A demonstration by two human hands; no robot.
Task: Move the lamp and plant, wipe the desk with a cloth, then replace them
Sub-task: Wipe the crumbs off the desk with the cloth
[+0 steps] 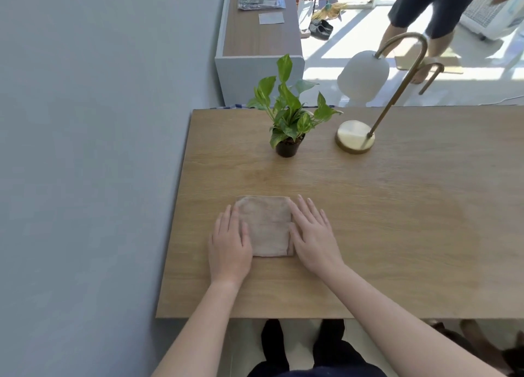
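Observation:
A folded beige cloth (268,225) lies flat on the wooden desk (397,220) near its front left. My left hand (231,242) rests flat on the cloth's left edge, fingers spread. My right hand (313,235) lies flat against its right edge, fingers apart. A green leafy plant (287,115) in a small black pot stands at the desk's back, left of centre. To its right stands the lamp (365,107), with a round brass base, a curved brass arm and a white shade hanging past the desk's far edge.
A grey wall (99,149) runs along the desk's left side. Behind the desk stands a low cabinet (258,36) with papers on top. Another person's legs (419,27) are on the sunlit floor at the back right. My own legs show below the desk's front edge.

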